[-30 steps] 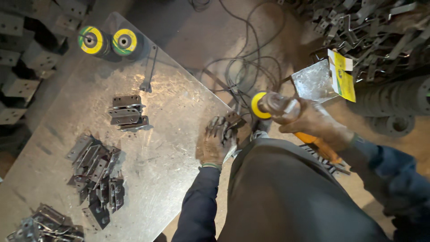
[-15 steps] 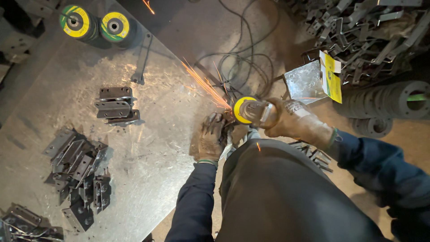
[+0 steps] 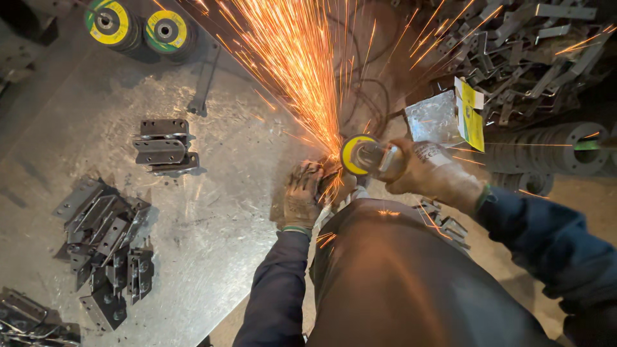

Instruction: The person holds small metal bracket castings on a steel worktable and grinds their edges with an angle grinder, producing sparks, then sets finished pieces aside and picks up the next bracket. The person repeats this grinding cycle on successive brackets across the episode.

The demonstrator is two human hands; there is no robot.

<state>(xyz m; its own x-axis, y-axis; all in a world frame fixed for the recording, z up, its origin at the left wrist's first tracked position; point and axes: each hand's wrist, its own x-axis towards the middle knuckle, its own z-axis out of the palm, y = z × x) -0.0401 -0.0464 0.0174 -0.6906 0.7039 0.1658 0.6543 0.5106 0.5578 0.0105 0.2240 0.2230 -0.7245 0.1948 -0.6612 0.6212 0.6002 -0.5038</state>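
Steel table edge: left hand fingers pressing a bracket, right hand fingers around the grinder.

Sparks and the left hand hide the workpiece. The grinder body is covered by the right hand. The bracket pile is cut off at the bottom-left edge.

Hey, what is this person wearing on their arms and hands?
Both arms are in dark navy long sleeves. The left hand wears a worn, grimy grey-brown work glove with a greenish band at the cuff. The right hand wears a similar dirty tan glove, with small dark print on its back and a green edge at the wrist. A dark apron or trousers fills the view between the arms.
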